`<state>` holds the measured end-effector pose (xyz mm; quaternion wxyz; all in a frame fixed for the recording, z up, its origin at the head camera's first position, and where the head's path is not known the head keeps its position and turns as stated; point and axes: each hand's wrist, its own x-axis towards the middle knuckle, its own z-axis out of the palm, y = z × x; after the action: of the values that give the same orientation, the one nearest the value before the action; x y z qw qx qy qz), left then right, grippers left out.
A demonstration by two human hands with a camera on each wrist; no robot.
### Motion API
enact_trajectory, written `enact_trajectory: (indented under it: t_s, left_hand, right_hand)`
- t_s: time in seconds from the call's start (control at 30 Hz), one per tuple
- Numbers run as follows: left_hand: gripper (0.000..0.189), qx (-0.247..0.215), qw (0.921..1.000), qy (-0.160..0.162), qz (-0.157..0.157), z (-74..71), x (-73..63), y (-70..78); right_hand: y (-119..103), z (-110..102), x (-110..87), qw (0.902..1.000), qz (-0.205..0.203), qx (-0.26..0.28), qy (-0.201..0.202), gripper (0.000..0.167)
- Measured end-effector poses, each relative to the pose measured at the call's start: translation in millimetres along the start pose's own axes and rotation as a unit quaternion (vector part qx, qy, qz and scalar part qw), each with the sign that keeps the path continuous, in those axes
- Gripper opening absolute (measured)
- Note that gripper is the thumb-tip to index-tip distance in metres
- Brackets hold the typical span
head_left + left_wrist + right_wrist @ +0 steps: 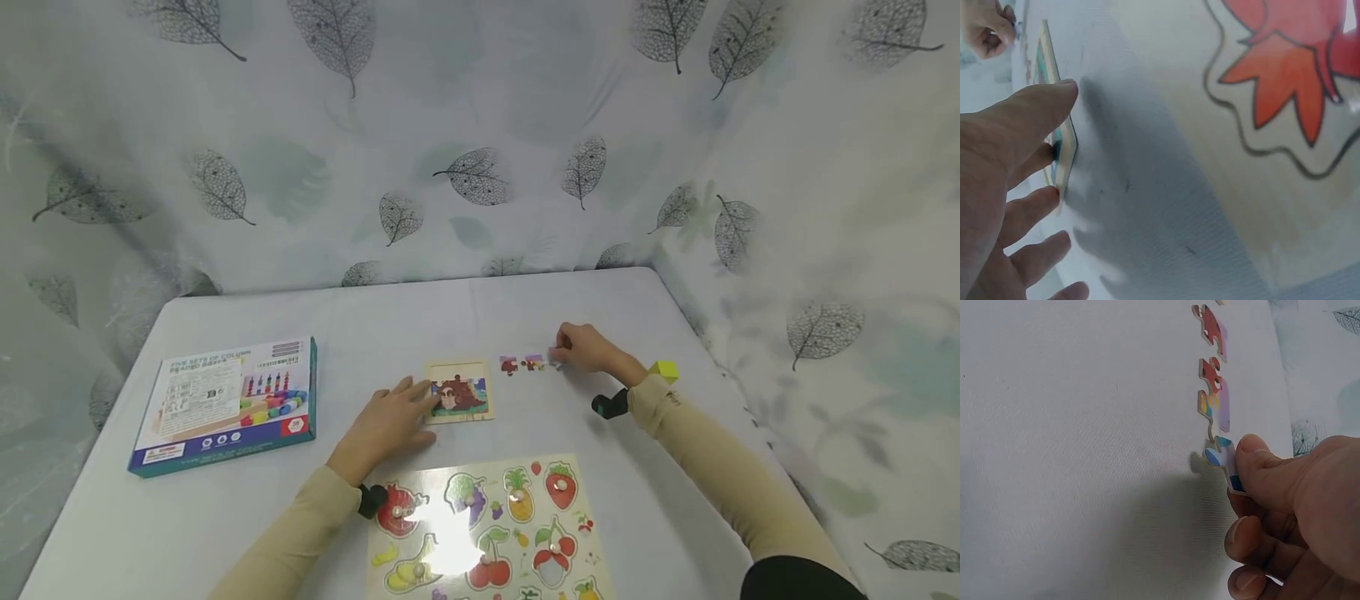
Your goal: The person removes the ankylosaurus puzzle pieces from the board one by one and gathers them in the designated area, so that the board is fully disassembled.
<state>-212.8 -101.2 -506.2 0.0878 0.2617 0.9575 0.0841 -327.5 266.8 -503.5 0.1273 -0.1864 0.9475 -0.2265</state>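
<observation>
My right hand (588, 348) pinches a jigsaw piece (1229, 465) with blue and pale purple print between thumb and forefinger. Just left of it lie two jigsaw pieces (534, 363) in a row, printed in red-brown and purple. A small wooden jigsaw tray (465, 417) lies at the middle of the table, with a brown animal picture partly filling it. My left hand (386, 421) spreads its fingers at the tray's left edge. In the left wrist view, its fingertips (1050, 197) are right at the tray's rim, and the thumb extends over it.
A wooden fruit peg board (588, 492) lies at the near side, close below my left wrist. On the left rests a boxed bead set (225, 400). A yellow-green block (664, 370) sits by my right forearm. Leaf-patterned sheeting (480, 233) hangs behind the white table (375, 325).
</observation>
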Motion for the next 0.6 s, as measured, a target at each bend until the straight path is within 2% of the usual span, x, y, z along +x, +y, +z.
enact_trajectory:
  t_s: [0.3, 0.6]
  left_hand:
    - [0.068, -0.002, 0.9998, -0.021, -0.001, 2.6, -1.1, 0.0]
    - [0.068, -0.003, 0.9998, -0.021, -0.008, 0.1, -0.6, 0.3]
  right_hand:
    - [1.0, 3.8, 0.3, 0.9988, 0.038, -0.019, -0.026, 0.021]
    - [4.6, 6.3, 3.4, 0.9982, 0.006, -0.058, -0.014, 0.021]
